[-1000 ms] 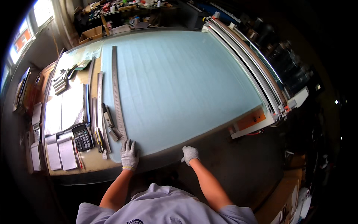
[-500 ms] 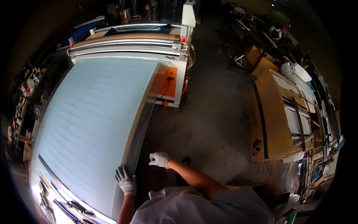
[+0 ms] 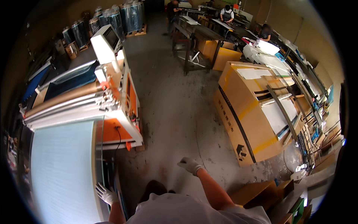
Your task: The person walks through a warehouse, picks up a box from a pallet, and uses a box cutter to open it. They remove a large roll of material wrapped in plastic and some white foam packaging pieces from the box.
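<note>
My left hand [image 3: 107,193], in a white knitted glove, rests with spread fingers at the right edge of a large pale blue sheet [image 3: 63,164]. The sheet lies flat on a table along a clear, glass-like border strip [image 3: 98,160]. My right hand [image 3: 189,165], also gloved, hangs over the floor away from everything. Its fingers are curled together, and nothing shows sticking out of them. At the far end of the sheet stands a white and orange roller machine [image 3: 123,128] with a brown roll [image 3: 67,99] across its top.
A big cardboard box [image 3: 238,123] with strips and white boards on it stands to the right. Grey floor [image 3: 167,112] runs between box and machine. Wrapped rolls [image 3: 130,16] stand at the back. Several people work at far benches, one in an apron [image 3: 226,15].
The view has swung up and right, showing more of the room's far end. My left hand stays at the sheet's edge. My right hand is still curled and held out over the floor.
</note>
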A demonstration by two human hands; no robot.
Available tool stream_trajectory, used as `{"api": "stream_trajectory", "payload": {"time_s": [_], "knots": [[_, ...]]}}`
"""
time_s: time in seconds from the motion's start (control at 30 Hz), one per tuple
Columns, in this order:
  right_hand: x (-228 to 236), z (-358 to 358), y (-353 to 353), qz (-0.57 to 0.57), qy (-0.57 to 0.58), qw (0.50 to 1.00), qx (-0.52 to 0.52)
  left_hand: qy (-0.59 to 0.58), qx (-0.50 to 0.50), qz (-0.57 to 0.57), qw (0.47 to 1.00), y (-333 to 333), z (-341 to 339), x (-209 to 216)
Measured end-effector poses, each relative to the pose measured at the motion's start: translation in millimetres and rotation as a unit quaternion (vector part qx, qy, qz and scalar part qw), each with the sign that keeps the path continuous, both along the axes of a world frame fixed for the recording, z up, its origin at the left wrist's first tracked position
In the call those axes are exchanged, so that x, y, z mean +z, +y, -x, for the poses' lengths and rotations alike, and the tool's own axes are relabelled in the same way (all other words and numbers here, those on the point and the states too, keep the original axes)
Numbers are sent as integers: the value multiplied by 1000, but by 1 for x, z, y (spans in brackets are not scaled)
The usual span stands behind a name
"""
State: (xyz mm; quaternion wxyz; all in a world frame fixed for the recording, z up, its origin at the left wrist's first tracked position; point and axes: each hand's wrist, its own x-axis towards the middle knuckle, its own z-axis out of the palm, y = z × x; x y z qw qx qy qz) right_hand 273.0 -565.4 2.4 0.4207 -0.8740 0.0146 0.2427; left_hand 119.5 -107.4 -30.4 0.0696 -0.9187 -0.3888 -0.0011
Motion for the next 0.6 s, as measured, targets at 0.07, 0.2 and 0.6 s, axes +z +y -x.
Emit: {"api": "stream_trajectory", "payload": {"time_s": [0.07,0.2,0.6], "knots": [[9,-53,-3,-23,-16,999,28,30,-70,8,997,-21,-53,8],[-2,-184,-36,-19,-46,999,-11,31,-207,87,974,-31,-153,-36],[-210,-278,-298,113,346,811,-459,178,-443,370,797,-185,-749,-106]]}}
